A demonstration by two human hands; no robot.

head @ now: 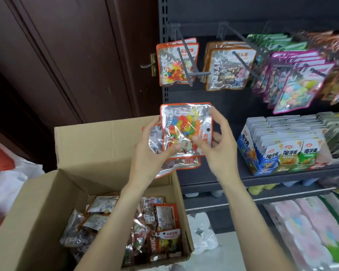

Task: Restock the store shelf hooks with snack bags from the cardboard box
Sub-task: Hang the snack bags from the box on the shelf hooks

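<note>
Above the fingertips (213, 112) a band of bare back panel (229, 98) lies open up to the left hook (184, 63) (already bearing hung bags (176, 61)). Right of the fingers, boxed snacks (282, 145) crowd the shelf (294, 174).

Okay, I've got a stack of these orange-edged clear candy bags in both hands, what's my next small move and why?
Probably turn the top orange-edged clear bag of coloured candies upright, then lift it to the leftmost grey metal hook. Its hang hole faces your right hand, not upward, and that hook carries a matching bag with free length left. Your left hand can hold the other bags underneath.
</note>
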